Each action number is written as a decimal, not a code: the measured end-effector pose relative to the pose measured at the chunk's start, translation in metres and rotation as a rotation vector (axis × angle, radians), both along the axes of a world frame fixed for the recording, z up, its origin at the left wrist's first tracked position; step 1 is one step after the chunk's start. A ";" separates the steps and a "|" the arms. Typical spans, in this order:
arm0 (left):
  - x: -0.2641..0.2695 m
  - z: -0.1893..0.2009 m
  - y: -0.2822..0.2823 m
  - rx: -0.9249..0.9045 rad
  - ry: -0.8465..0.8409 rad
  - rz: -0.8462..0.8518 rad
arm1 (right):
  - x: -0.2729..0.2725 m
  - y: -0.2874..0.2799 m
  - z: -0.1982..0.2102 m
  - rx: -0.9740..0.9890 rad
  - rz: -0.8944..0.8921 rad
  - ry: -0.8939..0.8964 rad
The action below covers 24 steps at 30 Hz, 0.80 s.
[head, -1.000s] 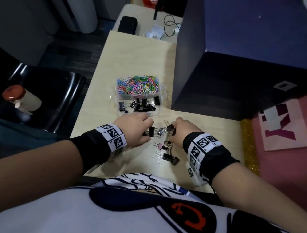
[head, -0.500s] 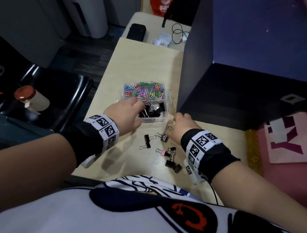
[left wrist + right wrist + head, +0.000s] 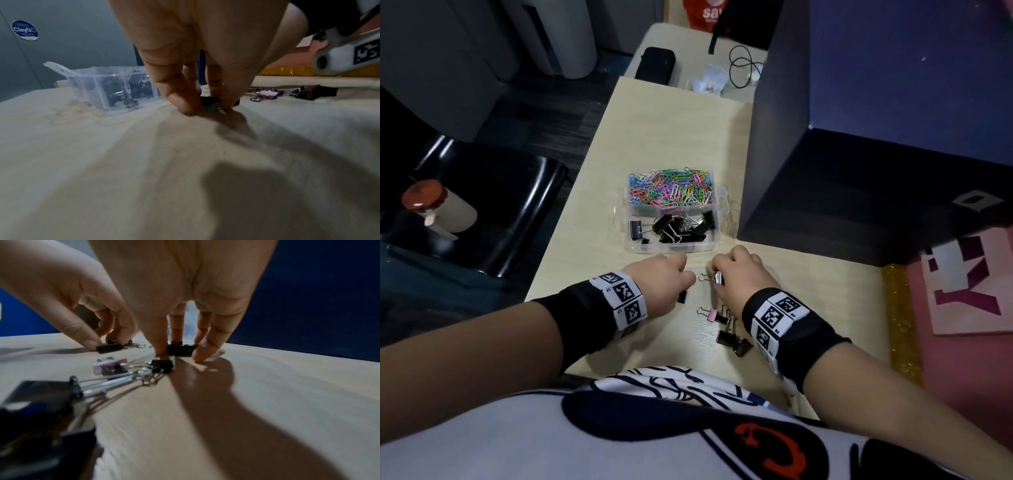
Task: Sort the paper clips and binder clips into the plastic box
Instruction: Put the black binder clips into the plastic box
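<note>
The clear plastic box [image 3: 719, 236] holds coloured paper clips [image 3: 671, 186] in its far compartment and black binder clips [image 3: 678, 228] in its near one. Just in front of it, my left hand [image 3: 678, 281] pinches a black binder clip [image 3: 211, 101] that lies on the table. My right hand [image 3: 717, 270] pinches another black binder clip [image 3: 182, 349], also on the table. A pink binder clip [image 3: 710, 314] and a few black ones [image 3: 732, 341] lie loose between my wrists.
A tall dark blue box [image 3: 859, 137] stands right of the plastic box. A black chair [image 3: 500, 205] with a red-capped bottle [image 3: 438, 209] is left of the table edge. A black case [image 3: 654, 65] and a cable [image 3: 743, 68] lie at the far end.
My left hand was over the box's near compartment half a second ago; it has come back to the table and now pinches another black clip. My right hand stayed by its clip.
</note>
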<state>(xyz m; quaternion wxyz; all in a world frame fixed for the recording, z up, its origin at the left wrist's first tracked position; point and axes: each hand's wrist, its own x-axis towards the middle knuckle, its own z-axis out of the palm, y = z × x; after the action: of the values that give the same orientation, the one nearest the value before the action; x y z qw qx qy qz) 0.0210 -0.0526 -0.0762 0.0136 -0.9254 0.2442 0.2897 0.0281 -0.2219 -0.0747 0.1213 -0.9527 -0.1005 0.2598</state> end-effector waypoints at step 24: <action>0.004 -0.001 0.013 -0.117 0.062 0.115 | 0.027 0.015 0.028 0.464 -0.288 -0.260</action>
<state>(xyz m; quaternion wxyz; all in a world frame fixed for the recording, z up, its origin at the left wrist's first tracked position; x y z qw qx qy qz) 0.0245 -0.0395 -0.0775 -0.0649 -0.9276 0.2076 0.3038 0.0553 -0.2069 -0.0464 0.3573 -0.9294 -0.0356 0.0858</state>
